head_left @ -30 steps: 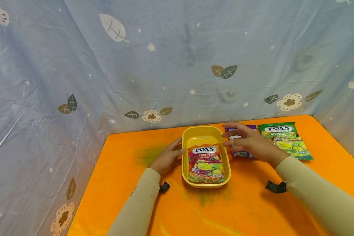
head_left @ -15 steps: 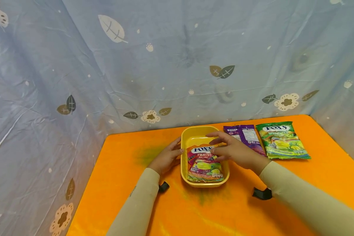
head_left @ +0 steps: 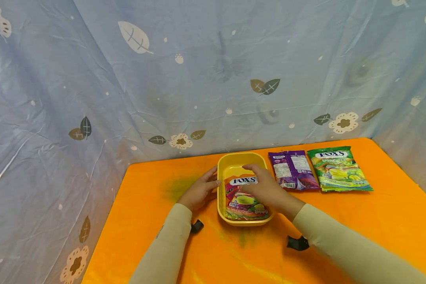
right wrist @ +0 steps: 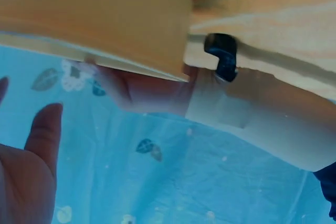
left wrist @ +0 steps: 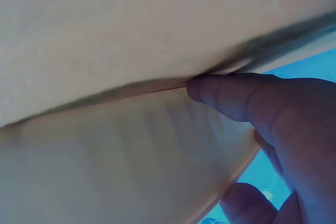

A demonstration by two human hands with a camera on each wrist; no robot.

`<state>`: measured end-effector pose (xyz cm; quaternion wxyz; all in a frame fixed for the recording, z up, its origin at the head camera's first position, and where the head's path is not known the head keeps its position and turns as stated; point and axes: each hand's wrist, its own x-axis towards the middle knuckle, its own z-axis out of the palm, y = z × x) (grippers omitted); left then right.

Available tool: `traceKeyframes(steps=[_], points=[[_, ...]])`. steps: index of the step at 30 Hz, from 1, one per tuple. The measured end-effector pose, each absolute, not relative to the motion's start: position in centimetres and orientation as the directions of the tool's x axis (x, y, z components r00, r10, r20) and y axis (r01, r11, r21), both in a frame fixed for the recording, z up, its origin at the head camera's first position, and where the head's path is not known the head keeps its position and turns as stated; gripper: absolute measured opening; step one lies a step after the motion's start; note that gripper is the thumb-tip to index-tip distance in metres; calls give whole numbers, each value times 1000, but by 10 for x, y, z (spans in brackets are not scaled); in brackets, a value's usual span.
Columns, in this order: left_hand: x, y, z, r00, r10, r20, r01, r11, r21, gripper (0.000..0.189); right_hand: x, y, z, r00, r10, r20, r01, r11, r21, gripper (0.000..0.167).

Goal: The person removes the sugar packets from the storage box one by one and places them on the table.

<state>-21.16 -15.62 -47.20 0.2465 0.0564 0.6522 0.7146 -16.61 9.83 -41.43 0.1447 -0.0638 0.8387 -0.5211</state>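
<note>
Yellow tray sits on the orange counter, red pouch inside, filling the near part and leaving bare floor at the far end. Step in hand reads to me as picking that pouch out of the tray, grip not yet made. Right hand is over the pouch, thumb and index spread apart; can't tell if any fingertip touches the film. Left hand lies against the tray's left wall, thumb at the rim, fingers loose along the outside, probably steadying it. Next move likely calls for lowering the right hand, closing thumb and fingers on the pouch's side edges, left staying put so the tray doesn't slide. Pouch lies face up: glossy, crinkled film, orange top edge, FOX'S on a white badge, red middle, green and yellow lower down. Looks soft; film could slip in a light pinch. Purple pouch and green pouch lie right of the tray, outside it.
</note>
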Motion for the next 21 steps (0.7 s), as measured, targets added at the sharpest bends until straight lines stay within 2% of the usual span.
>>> traceKeyframes(steps=[5, 11, 15, 21], points=[[-212, -157, -473, -871, 430, -239, -280, -34, 960, 67, -165, 85, -425, -960, -183, -210, 97, 485, -869, 74], [-212, -157, -473, -871, 431, -238, -277, -30, 960, 66, -161, 77, -433, -971, -113, -210, 143, 429, -892, 70], [-212, -157, -472, -871, 433, -231, -272, -34, 962, 66, -159, 76, -435, -978, -79, -194, 156, 339, -928, 67], [-212, -157, -474, -871, 433, -232, -276, -40, 960, 66, -159, 78, -434, -959, -70, -275, 265, 126, -956, 67]])
